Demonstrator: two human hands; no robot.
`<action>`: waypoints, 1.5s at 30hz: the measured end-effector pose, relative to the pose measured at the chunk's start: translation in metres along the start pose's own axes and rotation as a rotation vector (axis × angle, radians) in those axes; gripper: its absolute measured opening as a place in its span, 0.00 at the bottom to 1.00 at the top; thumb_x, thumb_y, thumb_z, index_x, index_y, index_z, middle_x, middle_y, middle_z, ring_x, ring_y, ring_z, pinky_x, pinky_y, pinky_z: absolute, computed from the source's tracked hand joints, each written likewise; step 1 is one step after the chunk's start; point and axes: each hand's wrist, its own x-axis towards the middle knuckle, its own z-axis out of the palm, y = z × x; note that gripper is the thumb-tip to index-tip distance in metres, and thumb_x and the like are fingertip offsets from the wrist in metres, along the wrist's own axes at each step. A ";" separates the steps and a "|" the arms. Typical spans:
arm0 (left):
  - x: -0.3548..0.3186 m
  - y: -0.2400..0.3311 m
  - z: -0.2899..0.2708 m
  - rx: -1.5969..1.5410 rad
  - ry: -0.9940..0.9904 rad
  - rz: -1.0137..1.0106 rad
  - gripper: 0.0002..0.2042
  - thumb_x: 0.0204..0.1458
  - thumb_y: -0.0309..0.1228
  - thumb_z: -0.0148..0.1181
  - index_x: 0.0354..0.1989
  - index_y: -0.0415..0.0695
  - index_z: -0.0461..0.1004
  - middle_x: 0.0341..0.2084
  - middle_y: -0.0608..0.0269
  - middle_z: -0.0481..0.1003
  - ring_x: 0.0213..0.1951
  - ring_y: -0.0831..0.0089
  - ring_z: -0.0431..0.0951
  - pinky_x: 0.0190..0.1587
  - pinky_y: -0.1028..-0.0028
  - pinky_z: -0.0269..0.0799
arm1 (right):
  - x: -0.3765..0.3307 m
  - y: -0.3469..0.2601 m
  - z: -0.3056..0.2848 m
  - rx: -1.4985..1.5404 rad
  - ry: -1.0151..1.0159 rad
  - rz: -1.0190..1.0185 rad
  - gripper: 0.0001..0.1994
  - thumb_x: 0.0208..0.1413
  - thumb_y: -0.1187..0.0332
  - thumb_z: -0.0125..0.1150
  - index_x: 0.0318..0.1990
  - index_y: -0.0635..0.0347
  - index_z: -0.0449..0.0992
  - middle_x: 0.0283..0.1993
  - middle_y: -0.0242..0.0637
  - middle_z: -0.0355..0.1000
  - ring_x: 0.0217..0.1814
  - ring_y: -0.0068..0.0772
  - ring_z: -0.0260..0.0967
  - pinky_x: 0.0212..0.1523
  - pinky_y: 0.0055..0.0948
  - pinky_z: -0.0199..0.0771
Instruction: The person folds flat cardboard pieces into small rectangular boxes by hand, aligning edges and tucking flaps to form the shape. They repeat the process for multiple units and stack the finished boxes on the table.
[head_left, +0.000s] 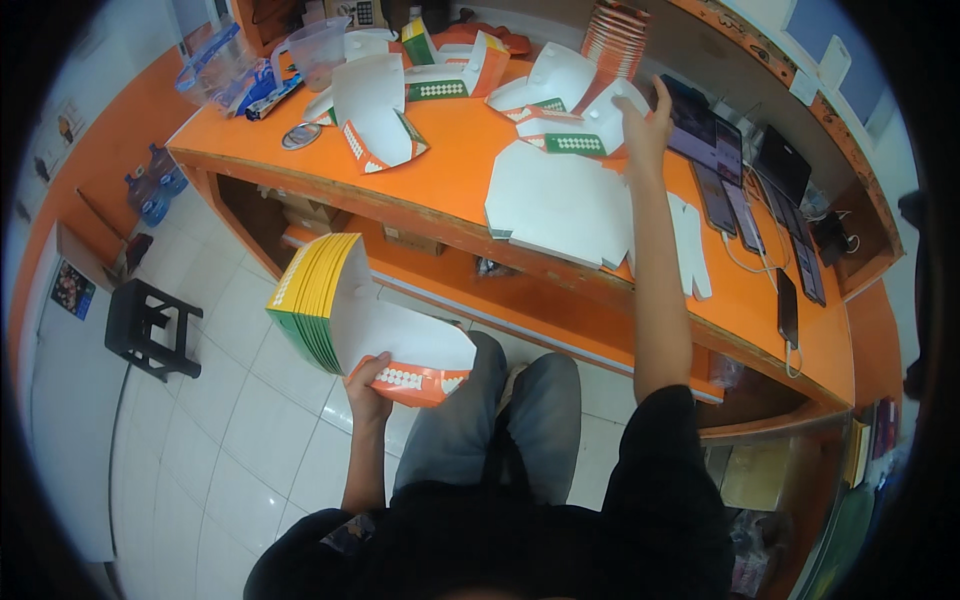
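Orange laminate counter [450, 175] carries scattered flat white cardboard box blanks [560, 205], a leaning stack of orange-edged blanks [615, 40] and a row of dark phones [745, 215]. The right hand [642, 125] reaches across, fingers loose on a folded white carton [600, 120]. The left hand [368, 385] grips a fanned stack of yellow-and-green-edged blanks [325, 300] over the lap, long axis running up-left. The stack hides its fingertips.

Stack of flat carton blanks [325, 310]: white faces, yellow-green-orange edges, fanned, held off floor below counter. Folded white carton [610, 110] with green-orange trim, upright on counter's far side.
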 end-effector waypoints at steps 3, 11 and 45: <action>0.004 0.000 0.003 -0.018 0.049 0.022 0.13 0.45 0.21 0.56 0.13 0.46 0.62 0.13 0.68 0.63 0.18 0.77 0.66 0.25 0.77 0.62 | 0.038 0.047 0.019 -0.350 0.083 0.172 0.35 0.43 0.69 0.64 0.62 0.44 0.60 0.67 0.54 0.54 0.67 0.50 0.56 0.59 0.38 0.63; 0.006 0.015 0.006 -0.038 -0.049 -0.104 0.09 0.45 0.22 0.57 0.16 0.43 0.67 0.15 0.65 0.68 0.20 0.75 0.70 0.26 0.77 0.66 | 0.077 0.078 -0.018 -0.062 0.484 -0.146 0.24 0.40 0.76 0.57 0.50 0.60 0.66 0.48 0.51 0.72 0.48 0.49 0.73 0.50 0.40 0.71; -0.031 -0.038 0.058 -0.227 -0.270 -0.188 0.17 0.54 0.33 0.51 0.49 0.37 0.66 0.41 0.56 0.73 0.42 0.67 0.76 0.47 0.69 0.71 | -0.228 -0.037 -0.085 0.687 -0.804 0.166 0.37 0.55 0.67 0.60 0.69 0.63 0.48 0.67 0.56 0.52 0.72 0.47 0.46 0.65 0.39 0.55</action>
